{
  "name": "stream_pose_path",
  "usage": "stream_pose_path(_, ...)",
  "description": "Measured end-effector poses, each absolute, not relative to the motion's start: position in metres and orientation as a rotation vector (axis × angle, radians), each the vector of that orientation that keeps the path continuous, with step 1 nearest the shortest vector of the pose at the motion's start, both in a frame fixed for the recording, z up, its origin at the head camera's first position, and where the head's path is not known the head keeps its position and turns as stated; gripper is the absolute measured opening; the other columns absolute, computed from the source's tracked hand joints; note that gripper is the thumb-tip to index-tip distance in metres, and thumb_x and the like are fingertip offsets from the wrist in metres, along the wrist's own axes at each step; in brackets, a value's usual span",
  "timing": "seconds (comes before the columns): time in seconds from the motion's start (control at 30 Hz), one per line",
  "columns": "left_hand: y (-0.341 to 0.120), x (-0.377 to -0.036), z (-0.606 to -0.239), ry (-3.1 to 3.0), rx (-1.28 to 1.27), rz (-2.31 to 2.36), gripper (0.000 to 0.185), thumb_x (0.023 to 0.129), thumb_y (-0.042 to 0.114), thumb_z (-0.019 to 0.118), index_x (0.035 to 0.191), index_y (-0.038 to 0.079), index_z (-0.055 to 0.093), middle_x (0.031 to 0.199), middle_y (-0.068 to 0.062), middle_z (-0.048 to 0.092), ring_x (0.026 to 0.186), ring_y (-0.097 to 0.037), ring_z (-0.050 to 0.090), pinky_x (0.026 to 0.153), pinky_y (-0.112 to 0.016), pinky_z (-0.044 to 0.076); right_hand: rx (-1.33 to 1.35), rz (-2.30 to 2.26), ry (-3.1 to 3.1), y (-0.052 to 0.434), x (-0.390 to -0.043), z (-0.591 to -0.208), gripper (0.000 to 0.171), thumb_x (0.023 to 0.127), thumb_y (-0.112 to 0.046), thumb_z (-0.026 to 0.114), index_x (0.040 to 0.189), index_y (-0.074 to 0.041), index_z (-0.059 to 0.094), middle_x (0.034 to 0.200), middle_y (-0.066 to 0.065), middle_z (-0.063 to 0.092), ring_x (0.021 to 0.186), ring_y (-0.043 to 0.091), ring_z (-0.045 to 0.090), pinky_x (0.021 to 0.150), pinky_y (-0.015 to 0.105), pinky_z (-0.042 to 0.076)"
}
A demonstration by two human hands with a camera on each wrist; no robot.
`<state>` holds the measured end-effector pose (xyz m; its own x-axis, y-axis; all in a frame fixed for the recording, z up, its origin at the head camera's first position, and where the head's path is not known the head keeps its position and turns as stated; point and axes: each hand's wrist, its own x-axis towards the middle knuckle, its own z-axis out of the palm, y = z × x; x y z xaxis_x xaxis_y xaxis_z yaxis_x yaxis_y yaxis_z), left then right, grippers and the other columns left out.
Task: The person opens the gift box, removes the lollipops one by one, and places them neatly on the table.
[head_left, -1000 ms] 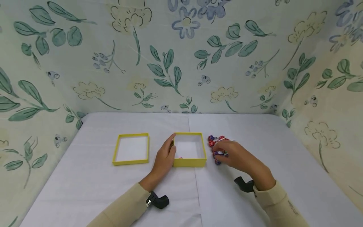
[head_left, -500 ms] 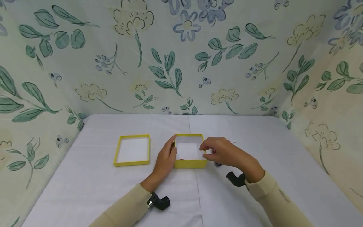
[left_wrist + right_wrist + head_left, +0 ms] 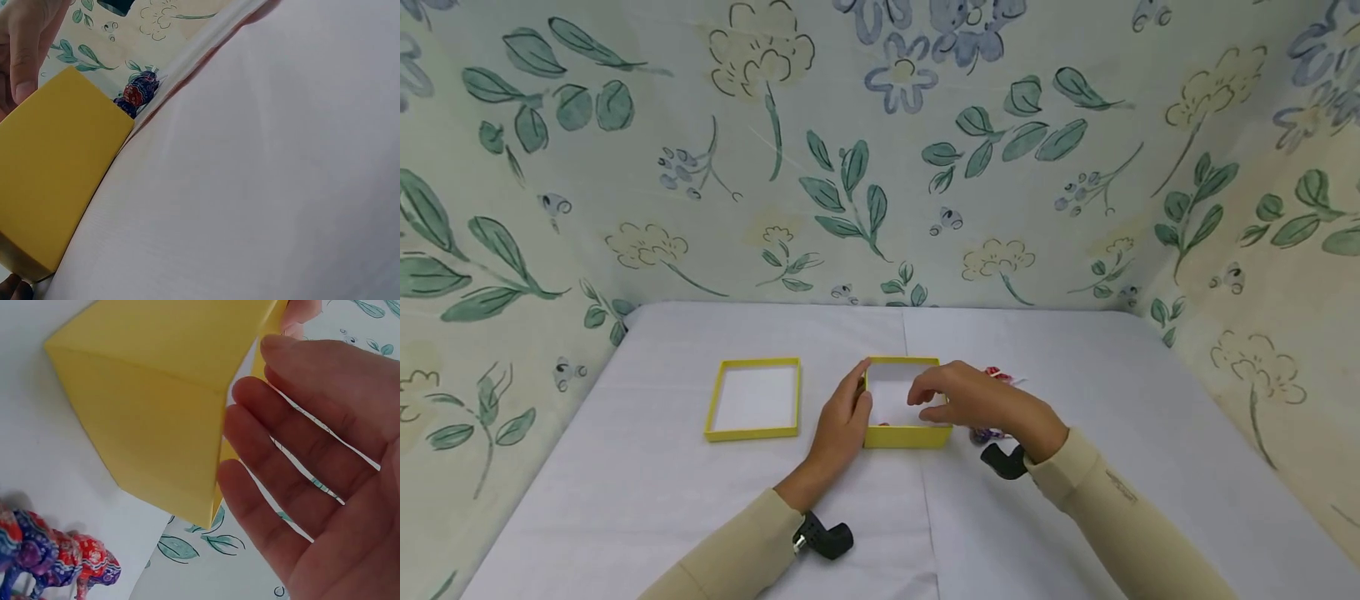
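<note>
Head view shows a yellow box (image 3: 907, 408) standing open near the middle of a white table (image 3: 1075, 517). The left hand (image 3: 842, 421) rests against the box's left wall, fingers straight along the side and touching it. The right hand (image 3: 981, 400) hangs over the box's right wall with its fingers relaxed and slightly spread above the opening; the right wrist view shows the fingers (image 3: 281, 456) apart and holding nothing, just beside the box (image 3: 156, 419). A small red thing lies inside the box at its near wall, too small to make out. Just right of the box, partly hidden behind the right hand, lies a cluster of red and blue patterned figures (image 3: 992, 433); in the right wrist view they look like little elephants (image 3: 56, 556). A yellow lid (image 3: 754, 400) lies open side up to the left of the box, well apart from the left hand.
</note>
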<state>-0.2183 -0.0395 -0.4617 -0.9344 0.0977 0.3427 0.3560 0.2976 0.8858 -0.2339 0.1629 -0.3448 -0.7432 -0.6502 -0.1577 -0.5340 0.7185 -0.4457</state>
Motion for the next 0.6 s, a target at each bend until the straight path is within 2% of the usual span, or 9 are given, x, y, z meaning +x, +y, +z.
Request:
stream_pose_path(0.27, -0.039, -0.218, -0.464, -2.341, -0.453, -1.68, 0.049, 0.102, 0.015, 0.04, 0.151, 0.018, 0.034, 0.151, 0.004, 0.037, 0.133, -0.014, 0.041, 0.108, -0.039, 0.037, -0.888, -0.517, 2.555, 0.156, -0.243, -0.35, 0.018, 0.084, -0.009, 0.074, 0.102, -0.011, 0.074, 0.097, 0.0, 0.07, 0.091, 0.013, 0.061, 0.089, 0.04, 0.053)
stream_pose_path(0.6, -0.04, -0.219, -0.465, -2.33, -0.459, -1.667, 0.05, 0.102, 0.015, 0.04, 0.151, 0.026, 0.032, 0.151, 0.005, 0.037, 0.134, -0.013, 0.04, 0.109, -0.039, 0.036, -0.836, -0.361, 2.532, 0.147, -0.25, -0.356, 0.019, 0.083, -0.017, 0.077, 0.102, -0.02, 0.075, 0.091, -0.012, 0.068, 0.085, 0.007, 0.059, 0.081, 0.024, 0.052)
